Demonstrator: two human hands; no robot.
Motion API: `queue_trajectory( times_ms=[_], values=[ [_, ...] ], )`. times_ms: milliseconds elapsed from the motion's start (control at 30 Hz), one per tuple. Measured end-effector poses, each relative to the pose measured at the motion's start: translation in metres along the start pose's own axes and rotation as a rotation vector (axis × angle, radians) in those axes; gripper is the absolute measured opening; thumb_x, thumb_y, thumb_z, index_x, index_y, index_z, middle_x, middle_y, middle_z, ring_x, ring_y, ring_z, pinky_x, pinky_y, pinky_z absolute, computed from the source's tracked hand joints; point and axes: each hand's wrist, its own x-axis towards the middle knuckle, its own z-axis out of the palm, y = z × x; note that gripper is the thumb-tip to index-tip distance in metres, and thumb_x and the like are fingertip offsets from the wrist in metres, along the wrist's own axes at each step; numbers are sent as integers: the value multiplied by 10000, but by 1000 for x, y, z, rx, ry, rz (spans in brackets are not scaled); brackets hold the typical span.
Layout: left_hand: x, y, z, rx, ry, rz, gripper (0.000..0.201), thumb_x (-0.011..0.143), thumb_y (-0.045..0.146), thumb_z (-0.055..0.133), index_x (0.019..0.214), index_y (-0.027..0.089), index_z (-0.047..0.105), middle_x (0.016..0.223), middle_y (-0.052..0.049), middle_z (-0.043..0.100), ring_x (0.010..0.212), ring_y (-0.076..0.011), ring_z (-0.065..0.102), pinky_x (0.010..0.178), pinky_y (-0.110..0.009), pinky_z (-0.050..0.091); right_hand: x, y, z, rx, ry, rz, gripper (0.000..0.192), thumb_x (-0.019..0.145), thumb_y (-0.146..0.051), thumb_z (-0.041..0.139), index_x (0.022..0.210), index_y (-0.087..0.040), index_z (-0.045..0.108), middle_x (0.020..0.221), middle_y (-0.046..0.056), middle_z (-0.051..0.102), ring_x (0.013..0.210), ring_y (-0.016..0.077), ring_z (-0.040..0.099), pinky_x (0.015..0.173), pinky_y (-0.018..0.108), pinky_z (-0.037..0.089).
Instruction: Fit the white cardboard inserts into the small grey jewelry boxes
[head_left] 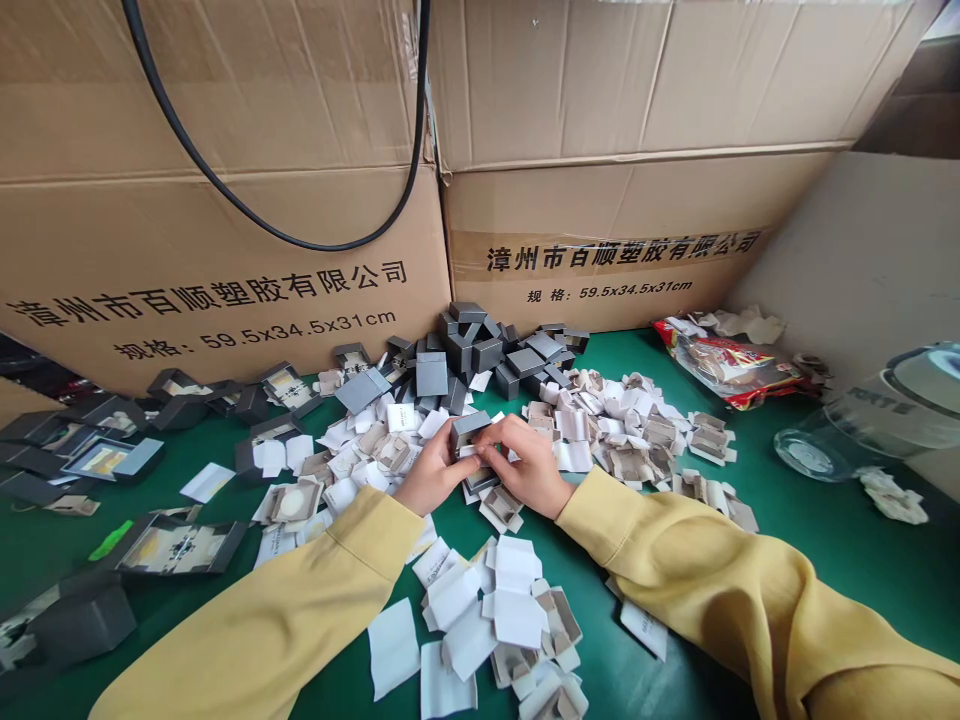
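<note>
Both hands meet at the centre of the green table point(825, 540): left hand point(433, 473) and right hand point(525, 462) pinch a small grey box point(469, 430), seemingly fitting an insert. Finished boxes point(480, 350) pile at twelve o'clock; seating it squarely calls for even pressure.

A: Far side: two large cardboard cartons point(225, 200) with printed lettering, and a black cable point(247, 205) looping across the left one.

B: Noted. Far right, a red snack bag point(731, 365) on the green table point(825, 540). Near it, a glass jar point(862, 420) lying tilted, with crumpled tissue point(892, 497) just beside.

A: Near left, a green marker point(110, 540).
</note>
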Motion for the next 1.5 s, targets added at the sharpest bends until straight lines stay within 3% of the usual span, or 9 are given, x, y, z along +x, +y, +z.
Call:
queue_trajectory(
  times_ms=[267,500,833,1033,1133,1233,1367,1500],
  values=[
    [3,-4,-1,53,-1,22,473,692,126,628,1150,169,515,1191,-79,586,1127,-230,526,1025,-382,350,-2,1,1,-31,-17,-82,106,893,-187,484,833,-195,571,786,38,634,721,128,586,644,241,493],
    [3,1,2,72,49,3,458,664,153,655,1112,162,563,1192,-82,602,1129,-233,541,1036,-377,351,-2,0,0,-104,-44,-156,106,894,-188,473,887,-191,578,779,48,641,732,141,599,656,259,509],
    [-1,5,3,-26,4,-18,503,681,201,675,1165,187,538,1216,-82,586,1147,-244,523,1010,-377,379,-5,3,1,-123,-50,-122,137,895,-178,448,938,-203,576,822,48,651,746,143,608,652,259,516],
    [-2,-4,0,-28,177,-184,391,749,389,612,1100,216,594,1081,-68,651,991,-251,593,810,-362,485,-4,1,0,-148,-12,-161,163,894,-157,423,982,-194,556,944,82,620,868,157,591,724,280,514],
    [0,-8,2,-97,247,-162,395,735,417,623,1064,199,612,1071,-78,655,984,-243,593,797,-343,486,-4,1,-1,-276,-117,-228,139,897,-232,457,911,-186,587,896,87,588,863,180,544,725,308,494],
    [1,-6,4,-139,286,-109,377,734,405,627,1031,172,627,1071,-87,658,1010,-238,586,853,-339,465,-2,1,-1,-393,-277,-291,232,904,-344,462,894,-173,619,861,84,580,837,194,500,733,328,468],
    [1,0,5,-220,280,-127,358,761,400,603,1037,173,620,1079,-79,659,1046,-235,578,864,-337,464,0,0,0,-493,-362,-350,366,918,-436,409,935,-144,631,890,102,587,913,229,475,742,353,431],
    [0,1,6,-229,286,-137,345,759,397,608,1039,197,612,1096,-60,657,1067,-229,572,848,-323,476,2,-2,-1,-560,-437,-371,373,923,-437,398,914,-142,628,866,98,588,946,240,474,719,354,402]
  ],
)
